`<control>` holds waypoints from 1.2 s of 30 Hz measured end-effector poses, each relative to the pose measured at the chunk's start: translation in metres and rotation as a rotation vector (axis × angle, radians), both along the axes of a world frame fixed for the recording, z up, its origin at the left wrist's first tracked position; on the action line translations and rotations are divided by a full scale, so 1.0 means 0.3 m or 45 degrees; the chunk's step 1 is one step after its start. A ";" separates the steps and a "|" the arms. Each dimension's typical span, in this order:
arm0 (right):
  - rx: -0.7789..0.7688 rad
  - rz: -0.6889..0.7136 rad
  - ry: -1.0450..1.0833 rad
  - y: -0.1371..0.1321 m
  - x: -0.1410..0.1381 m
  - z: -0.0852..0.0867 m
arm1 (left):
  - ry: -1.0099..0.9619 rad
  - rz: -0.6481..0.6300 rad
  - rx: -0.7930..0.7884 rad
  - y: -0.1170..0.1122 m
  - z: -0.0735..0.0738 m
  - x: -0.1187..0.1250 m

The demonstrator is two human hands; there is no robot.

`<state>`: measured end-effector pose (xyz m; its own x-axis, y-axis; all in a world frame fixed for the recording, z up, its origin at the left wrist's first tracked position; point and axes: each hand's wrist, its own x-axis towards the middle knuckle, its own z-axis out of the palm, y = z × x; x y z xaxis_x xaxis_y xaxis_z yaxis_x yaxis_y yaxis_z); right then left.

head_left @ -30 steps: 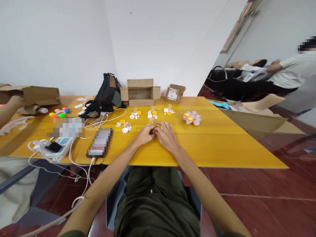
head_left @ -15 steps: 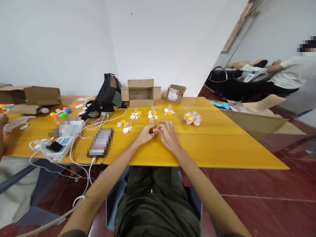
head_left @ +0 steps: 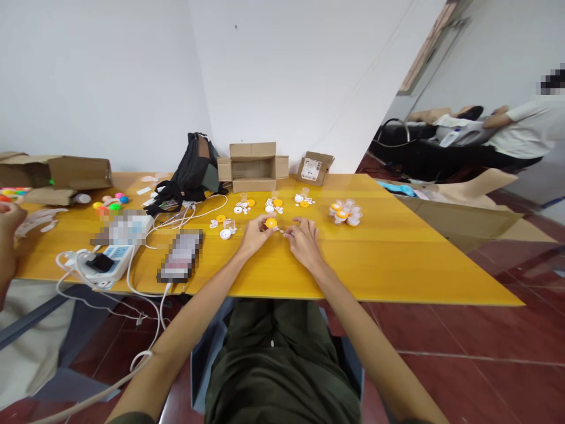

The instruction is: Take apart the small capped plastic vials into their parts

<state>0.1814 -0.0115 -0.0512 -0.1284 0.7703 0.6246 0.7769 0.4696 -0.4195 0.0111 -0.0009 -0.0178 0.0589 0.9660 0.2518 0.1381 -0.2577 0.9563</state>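
My left hand (head_left: 253, 234) rests on the yellow table (head_left: 397, 259) and pinches a small orange round part (head_left: 271, 222) between thumb and fingers. My right hand (head_left: 304, 240) lies just to its right, fingers curled, with its fingertips on a tiny white piece (head_left: 286, 232) that I cannot make out well. The two hands are a few centimetres apart. Small white and orange parts (head_left: 247, 206) lie scattered just beyond them, and a pile of finished orange and white pieces (head_left: 344, 212) sits to the far right of the hands.
An open cardboard box (head_left: 253, 166), a smaller box (head_left: 314, 168) and a black backpack (head_left: 192, 174) stand at the back. A phone (head_left: 180, 255), a power strip (head_left: 103, 262) and cables lie to the left. Another person's hand (head_left: 9, 221) shows at the left edge; another person sits far right.
My hands have drawn apart. The orange part has gone with my left hand, now lifted into view, while my right hand stays low on the table. The view has shifted slightly.
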 end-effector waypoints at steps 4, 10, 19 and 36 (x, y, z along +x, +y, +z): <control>0.060 0.012 0.039 -0.013 0.000 0.030 | 0.055 -0.042 0.016 -0.002 -0.012 0.007; 0.111 0.161 -0.016 -0.045 -0.006 0.077 | 0.210 -0.142 0.137 -0.010 -0.027 0.019; 0.117 0.219 -0.170 -0.051 -0.011 0.074 | 0.453 -0.202 0.232 -0.038 0.001 0.019; 0.049 0.298 0.203 -0.040 0.002 0.059 | 0.375 -0.282 0.202 -0.041 0.007 0.028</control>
<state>0.1821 -0.0235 -0.0336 -0.1977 0.7069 0.6791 0.5715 0.6460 -0.5060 0.0194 -0.0133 -0.0156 0.3531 0.8725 0.3377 0.3252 -0.4529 0.8301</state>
